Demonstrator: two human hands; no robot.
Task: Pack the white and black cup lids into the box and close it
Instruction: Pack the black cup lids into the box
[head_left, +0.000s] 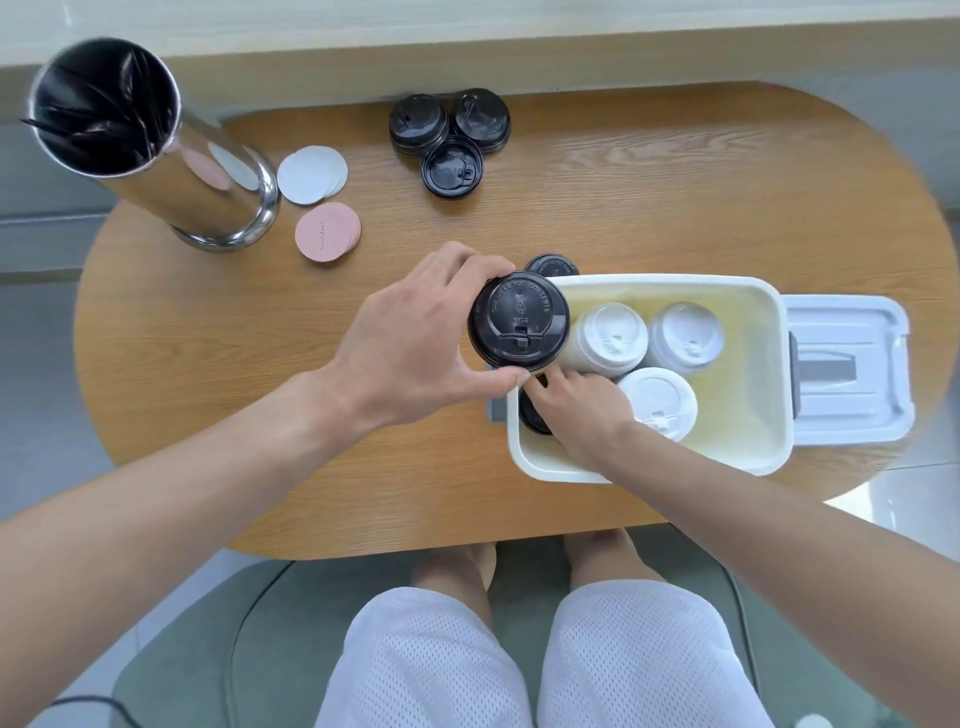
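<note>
Holding a stack of black lids (518, 320) up over the left end of the white box (763, 457), gripped round its rim by the left hand (415, 338), thumb at the near side and fingers curled over the far side. Reaching into the near-left corner of the box with the right hand (582, 410), fingers bent down onto more black lids (532, 415) lying there, mostly hidden beneath the hand; impossible to tell whether gripping them or only touching. Standing inside the box, three stacks of white lids (613, 338): two side by side along the far wall, one nearer the middle just beside the right wrist. Peeking out just beyond the far-left corner of the box, another black lid (551, 266) on the table. Lying flat against the right end of the box, near the table's right edge, the box's own white cover (852, 364) with a grey handle. Sitting near the far edge of the wooden table (208, 364), three black lid stacks (451, 137) clustered touching one another. Resting toward the far-left corner, white round coasters (310, 174) and pink ones (326, 232) just nearer, both beside a tall shiny metal bin (156, 140) lined with a black bag.
</note>
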